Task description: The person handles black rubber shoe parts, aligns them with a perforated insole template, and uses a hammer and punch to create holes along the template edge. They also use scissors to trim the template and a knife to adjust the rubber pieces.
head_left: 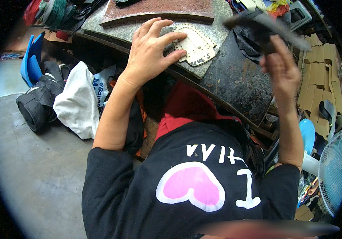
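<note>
A cream-coloured flat template (198, 44), with rows of small holes along its edges and dark handwriting, lies on a grey stone slab (224, 20). My left hand (149, 49) has its fingers spread, and the tips of thumb and forefinger rest on the template, pressing it against the slab. Up to the right, my right hand (280, 69) is raised and smeared by motion. Its fingers are closed around a dark hammer-like tool (268, 30), whose long head is blurred; its exact kind does not show.
A rust-brown metal plate (159, 12) sits on the slab's far side. Black material (246, 42) lies on the dark bench top (234, 81). Left of me are a white cloth (77, 101) and black rolls (39, 101). A fan (336, 171) and cardboard pieces (318, 75) stand at right.
</note>
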Demonstrator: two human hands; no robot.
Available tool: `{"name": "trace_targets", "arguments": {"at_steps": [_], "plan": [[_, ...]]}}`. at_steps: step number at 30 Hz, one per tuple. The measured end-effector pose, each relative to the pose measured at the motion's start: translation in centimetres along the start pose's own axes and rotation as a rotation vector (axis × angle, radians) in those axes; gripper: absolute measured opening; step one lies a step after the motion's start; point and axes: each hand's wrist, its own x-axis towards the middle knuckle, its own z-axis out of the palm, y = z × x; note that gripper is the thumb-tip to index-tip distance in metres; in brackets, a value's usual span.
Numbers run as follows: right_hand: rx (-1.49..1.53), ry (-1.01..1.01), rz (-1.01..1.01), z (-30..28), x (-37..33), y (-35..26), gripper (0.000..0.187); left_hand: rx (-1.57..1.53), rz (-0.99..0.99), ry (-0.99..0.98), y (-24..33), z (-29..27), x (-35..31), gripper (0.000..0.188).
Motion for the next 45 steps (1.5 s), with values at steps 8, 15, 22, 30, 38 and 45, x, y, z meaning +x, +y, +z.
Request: {"name": "trace_targets", "arguments": {"at_steps": [8, 15, 22, 30, 38, 45], "plan": [[-0.346, -0.121, -0.127, 1.5, -0.3, 0.3, 0.035, -0.088, 0.0, 0.028, -0.5, 0.8, -0.4, 0.034], [-0.648, -0.271, -0.292, 2.7, 0.1, 0.1, 0.037, -0.129, -0.046, 0.083, -0.9, 1.1, -0.5, 0.035], [-0.515, -0.364, -0.28, 2.4, -0.3, -0.6, 0.033, -0.221, -0.087, 0.185, -0.8, 1.3, -0.5, 0.051], [-0.418, -0.146, -0.126, 4.4, 2.6, -0.2, 0.036, -0.21, -0.112, 0.254, -0.6, 2.0, -0.9, 0.073], [-0.389, -0.148, -0.184, 5.1, 4.0, -0.3, 0.033, -0.427, -0.257, 0.339, -1.0, 2.3, -1.2, 0.078], [-0.591, -0.283, -0.265, 5.4, 2.9, -0.5, 0.033, -0.384, -0.289, 0.301, -0.2, 1.5, -0.4, 0.056]]}}
